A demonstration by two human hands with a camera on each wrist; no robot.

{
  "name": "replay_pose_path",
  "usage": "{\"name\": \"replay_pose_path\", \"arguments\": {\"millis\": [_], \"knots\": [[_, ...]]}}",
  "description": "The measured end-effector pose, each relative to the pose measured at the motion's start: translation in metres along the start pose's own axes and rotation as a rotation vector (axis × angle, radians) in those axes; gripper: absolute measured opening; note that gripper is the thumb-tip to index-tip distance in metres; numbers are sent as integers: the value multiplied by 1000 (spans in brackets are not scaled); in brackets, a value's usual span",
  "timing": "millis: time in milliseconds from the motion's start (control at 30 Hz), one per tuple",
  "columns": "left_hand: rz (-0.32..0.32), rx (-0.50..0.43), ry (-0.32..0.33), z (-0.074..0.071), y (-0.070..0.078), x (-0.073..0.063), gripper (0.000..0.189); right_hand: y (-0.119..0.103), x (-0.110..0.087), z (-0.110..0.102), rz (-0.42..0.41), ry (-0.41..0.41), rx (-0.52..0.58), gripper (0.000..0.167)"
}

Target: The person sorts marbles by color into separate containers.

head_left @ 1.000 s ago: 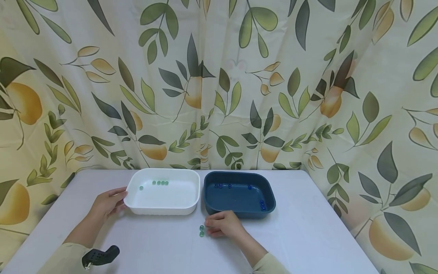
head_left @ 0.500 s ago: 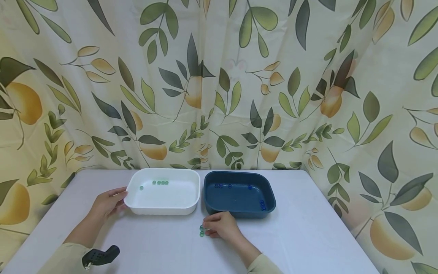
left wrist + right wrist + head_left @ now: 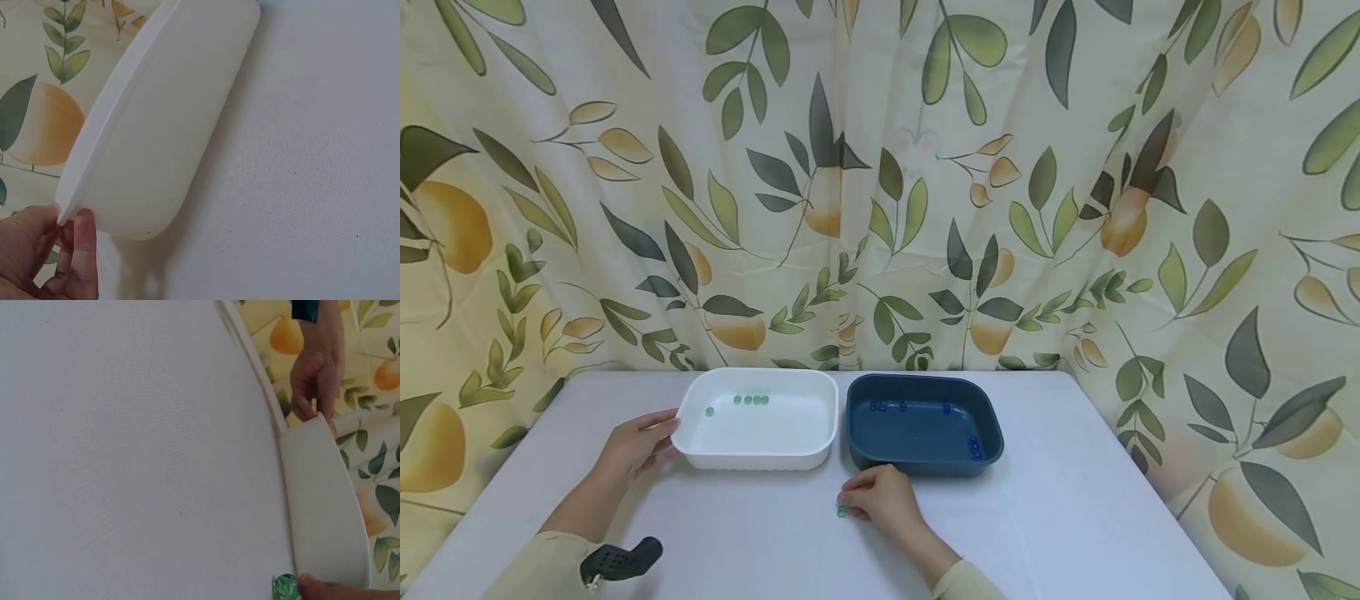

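Note:
My left hand (image 3: pixel 636 446) pinches the left rim of a white plastic tub (image 3: pixel 760 454) between thumb and fingers; the left wrist view shows this grip on the rim close up. Inside that tub lie several green marbles (image 3: pixel 751 400). In front of the navy tub (image 3: pixel 917 471), my right hand (image 3: pixel 883 500) bends thumb and fingers round one green marble, mostly hidden by the fingertips. Another green marble (image 3: pixel 841 512) shows just below them on the cloth. In the right wrist view, a green marble (image 3: pixel 285 586) sits right beside a fingertip.
Several dark blue marbles (image 3: pixel 975 447) lie in the navy tub, which stands to the right of the white one. A white cloth (image 3: pixel 1075 500) covers the table. Behind it hangs a curtain (image 3: pixel 880 275) with a leaf and fruit print.
My right hand has shifted slightly left onto the two green marbles, and its fingertips now cover the upper one. My left hand has stayed on the tub's rim.

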State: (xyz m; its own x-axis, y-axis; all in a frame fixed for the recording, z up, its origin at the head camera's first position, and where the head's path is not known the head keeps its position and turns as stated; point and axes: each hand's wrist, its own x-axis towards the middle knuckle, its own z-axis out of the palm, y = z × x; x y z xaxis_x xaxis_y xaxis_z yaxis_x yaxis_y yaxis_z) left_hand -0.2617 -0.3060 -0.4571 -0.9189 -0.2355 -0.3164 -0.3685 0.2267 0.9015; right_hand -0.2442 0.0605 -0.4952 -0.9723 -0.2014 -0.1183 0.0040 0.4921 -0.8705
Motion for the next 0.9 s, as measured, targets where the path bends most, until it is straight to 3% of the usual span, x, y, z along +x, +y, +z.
{"name": "replay_pose_path", "arguments": {"millis": [900], "knots": [[8, 27, 15, 1, -5, 3, 56, 0, 1, 2, 16, 19, -28, 7]]}}
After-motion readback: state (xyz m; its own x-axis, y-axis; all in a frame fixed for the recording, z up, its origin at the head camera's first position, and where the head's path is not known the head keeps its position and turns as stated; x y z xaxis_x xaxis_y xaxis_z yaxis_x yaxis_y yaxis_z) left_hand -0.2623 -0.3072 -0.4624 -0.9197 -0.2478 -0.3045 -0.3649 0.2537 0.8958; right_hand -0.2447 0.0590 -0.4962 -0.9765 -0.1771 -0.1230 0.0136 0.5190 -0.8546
